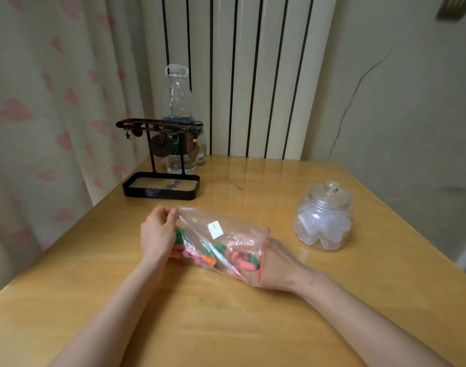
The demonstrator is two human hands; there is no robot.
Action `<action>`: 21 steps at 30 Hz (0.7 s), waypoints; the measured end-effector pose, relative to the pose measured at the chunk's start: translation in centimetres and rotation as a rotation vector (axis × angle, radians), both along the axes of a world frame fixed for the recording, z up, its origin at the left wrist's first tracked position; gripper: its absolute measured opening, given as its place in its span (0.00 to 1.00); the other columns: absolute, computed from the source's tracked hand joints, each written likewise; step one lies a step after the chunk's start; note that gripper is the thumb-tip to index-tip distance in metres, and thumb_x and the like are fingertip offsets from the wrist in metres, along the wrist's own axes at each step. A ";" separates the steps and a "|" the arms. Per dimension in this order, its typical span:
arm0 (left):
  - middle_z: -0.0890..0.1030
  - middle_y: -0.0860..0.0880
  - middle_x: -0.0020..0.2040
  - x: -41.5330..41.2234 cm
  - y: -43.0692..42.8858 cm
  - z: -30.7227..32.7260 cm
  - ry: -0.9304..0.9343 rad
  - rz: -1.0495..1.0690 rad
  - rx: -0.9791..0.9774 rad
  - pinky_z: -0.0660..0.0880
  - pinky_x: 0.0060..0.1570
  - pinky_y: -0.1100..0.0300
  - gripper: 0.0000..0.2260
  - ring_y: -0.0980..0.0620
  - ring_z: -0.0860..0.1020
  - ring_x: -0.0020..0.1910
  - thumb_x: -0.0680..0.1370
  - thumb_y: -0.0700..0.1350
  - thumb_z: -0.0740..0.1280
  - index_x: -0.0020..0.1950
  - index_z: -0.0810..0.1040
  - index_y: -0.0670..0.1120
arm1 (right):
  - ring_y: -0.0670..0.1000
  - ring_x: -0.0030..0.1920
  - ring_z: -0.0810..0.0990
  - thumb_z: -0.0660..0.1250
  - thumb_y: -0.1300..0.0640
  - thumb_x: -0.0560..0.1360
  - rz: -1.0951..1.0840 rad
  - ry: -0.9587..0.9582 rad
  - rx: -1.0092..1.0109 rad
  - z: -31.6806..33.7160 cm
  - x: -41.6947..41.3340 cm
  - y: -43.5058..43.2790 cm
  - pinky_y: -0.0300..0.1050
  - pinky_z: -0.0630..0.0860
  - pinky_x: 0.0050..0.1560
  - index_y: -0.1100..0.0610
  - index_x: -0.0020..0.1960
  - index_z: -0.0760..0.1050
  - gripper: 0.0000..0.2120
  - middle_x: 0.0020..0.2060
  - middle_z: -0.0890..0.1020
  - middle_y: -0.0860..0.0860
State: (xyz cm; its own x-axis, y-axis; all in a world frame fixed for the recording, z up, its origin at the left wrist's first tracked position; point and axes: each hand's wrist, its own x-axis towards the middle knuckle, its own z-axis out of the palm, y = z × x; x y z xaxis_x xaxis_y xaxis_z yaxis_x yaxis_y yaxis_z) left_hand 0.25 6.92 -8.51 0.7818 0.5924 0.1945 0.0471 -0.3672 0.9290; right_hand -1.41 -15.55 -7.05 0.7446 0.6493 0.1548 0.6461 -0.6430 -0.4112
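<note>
Soft, dimmish daylight filters through the pale pink-hearted fabric curtain (41, 115) at nine o'clock, streaking glare across the glossy yellow wooden table (253, 178) toward twelve and the crinkled clear plastic bag (239, 234), with wide-angle bending and blur at the edges.

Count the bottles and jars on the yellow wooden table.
3: tall clear plastic bottle, back left; small labelled jar beside it; round lidded glass jar, right. The black metal stand may hide others.

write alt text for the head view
A person's right hand is inside a clear zip bag of pink, green and orange pieces on a wooden table; the left hand pinches its far end. A lidded glass jar stands nearby.
</note>
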 end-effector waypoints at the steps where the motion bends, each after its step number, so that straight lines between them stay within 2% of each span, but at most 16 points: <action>1: 0.79 0.46 0.37 0.1 0.3 0.0 -0.001 0.008 0.006 0.80 0.37 0.42 0.09 0.40 0.81 0.32 0.79 0.51 0.62 0.44 0.75 0.47 | 0.43 0.39 0.69 0.62 0.55 0.72 -0.005 -0.048 0.037 -0.2 0.2 -0.4 0.28 0.64 0.37 0.45 0.37 0.75 0.08 0.32 0.74 0.38; 2: 0.79 0.46 0.38 0.1 0.5 0.0 -0.002 0.015 0.013 0.80 0.38 0.41 0.09 0.40 0.81 0.31 0.79 0.51 0.62 0.45 0.75 0.47 | 0.39 0.41 0.69 0.62 0.56 0.72 -0.006 -0.104 0.113 -0.6 0.5 -0.7 0.27 0.63 0.38 0.48 0.35 0.75 0.08 0.31 0.73 0.38; 4: 0.79 0.45 0.40 0.1 0.9 0.1 0.001 0.029 0.019 0.80 0.39 0.42 0.09 0.40 0.81 0.31 0.79 0.51 0.61 0.46 0.75 0.47 | 0.37 0.43 0.67 0.63 0.65 0.69 0.000 -0.142 0.254 -1.0 0.9 -1.5 0.29 0.62 0.41 0.53 0.38 0.76 0.08 0.35 0.70 0.35; 6: 0.79 0.46 0.40 0.1 1.5 0.2 0.003 0.047 0.030 0.80 0.39 0.41 0.09 0.40 0.81 0.32 0.79 0.51 0.61 0.47 0.75 0.47 | 0.40 0.44 0.70 0.62 0.69 0.66 -0.009 -0.112 0.358 -1.3 1.1 -2.1 0.34 0.66 0.46 0.46 0.38 0.74 0.17 0.37 0.74 0.37; 8: 0.78 0.48 0.41 0.1 2.2 0.1 0.003 0.058 0.027 0.79 0.40 0.40 0.09 0.38 0.81 0.35 0.79 0.52 0.61 0.46 0.75 0.48 | 0.47 0.48 0.76 0.61 0.70 0.66 -0.075 0.050 0.490 -1.7 1.4 -2.9 0.41 0.76 0.49 0.45 0.40 0.76 0.19 0.41 0.78 0.42; 9: 0.78 0.48 0.41 0.0 2.6 0.0 0.001 0.058 0.023 0.79 0.41 0.40 0.08 0.38 0.81 0.36 0.79 0.52 0.62 0.45 0.75 0.49 | 0.51 0.50 0.78 0.61 0.72 0.68 -0.108 0.183 0.568 -1.8 1.5 -3.2 0.44 0.80 0.46 0.47 0.42 0.78 0.19 0.44 0.78 0.46; 11: 0.78 0.49 0.41 -0.3 2.9 0.3 -0.003 0.058 0.023 0.79 0.39 0.40 0.08 0.38 0.81 0.36 0.79 0.52 0.62 0.45 0.75 0.49 | 0.53 0.52 0.80 0.65 0.73 0.70 -0.133 0.317 0.643 -2.2 1.7 -3.5 0.42 0.80 0.44 0.48 0.46 0.79 0.19 0.47 0.78 0.51; 12: 0.78 0.50 0.40 -0.5 2.9 0.5 -0.008 0.056 0.022 0.79 0.38 0.41 0.08 0.39 0.81 0.34 0.79 0.51 0.62 0.46 0.76 0.48 | 0.52 0.52 0.79 0.67 0.73 0.69 -0.137 0.269 0.612 -2.5 2.0 -3.6 0.37 0.78 0.46 0.48 0.47 0.79 0.21 0.48 0.78 0.50; 14: 0.77 0.52 0.40 -0.8 2.9 0.8 -0.017 0.044 -0.014 0.80 0.34 0.43 0.09 0.40 0.80 0.29 0.79 0.50 0.61 0.48 0.76 0.47 | 0.49 0.53 0.76 0.71 0.71 0.64 -0.126 0.153 0.494 -2.6 2.4 -3.7 0.30 0.72 0.47 0.46 0.50 0.79 0.23 0.48 0.79 0.47; 16: 0.78 0.51 0.42 -0.8 2.9 0.8 -0.017 0.029 -0.034 0.80 0.33 0.44 0.09 0.41 0.80 0.26 0.80 0.51 0.61 0.49 0.76 0.47 | 0.44 0.55 0.72 0.71 0.61 0.64 -0.090 0.102 0.432 -2.5 2.6 -4.0 0.30 0.69 0.50 0.45 0.53 0.78 0.20 0.50 0.78 0.42; 18: 0.79 0.47 0.47 -0.8 3.1 0.7 -0.006 0.022 -0.030 0.81 0.33 0.45 0.09 0.41 0.80 0.27 0.80 0.51 0.60 0.50 0.76 0.48 | 0.42 0.57 0.70 0.67 0.48 0.64 -0.071 0.069 0.362 -2.4 2.7 -4.3 0.32 0.66 0.56 0.45 0.54 0.78 0.18 0.53 0.76 0.37; 19: 0.79 0.45 0.48 -0.7 3.2 0.6 0.000 0.012 -0.039 0.81 0.31 0.46 0.09 0.41 0.80 0.27 0.80 0.51 0.60 0.50 0.76 0.48 | 0.42 0.58 0.70 0.65 0.46 0.66 -0.080 0.045 0.348 -2.4 2.7 -4.5 0.33 0.66 0.58 0.46 0.54 0.79 0.18 0.53 0.76 0.36; 21: 0.80 0.44 0.49 -0.7 3.3 0.4 0.000 -0.018 -0.082 0.80 0.26 0.49 0.09 0.43 0.80 0.25 0.80 0.51 0.60 0.51 0.76 0.48 | 0.43 0.55 0.73 0.62 0.49 0.70 -0.109 -0.076 0.396 -2.3 2.5 -4.3 0.36 0.69 0.56 0.51 0.51 0.82 0.15 0.51 0.79 0.40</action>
State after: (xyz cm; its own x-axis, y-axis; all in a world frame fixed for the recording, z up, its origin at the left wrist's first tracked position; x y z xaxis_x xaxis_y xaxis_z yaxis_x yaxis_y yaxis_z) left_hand -0.48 10.20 -8.07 0.7925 0.5923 0.1456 0.0416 -0.2906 0.9559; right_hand 1.11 -19.88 -9.37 0.7825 0.4467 0.4337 0.6211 -0.5112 -0.5941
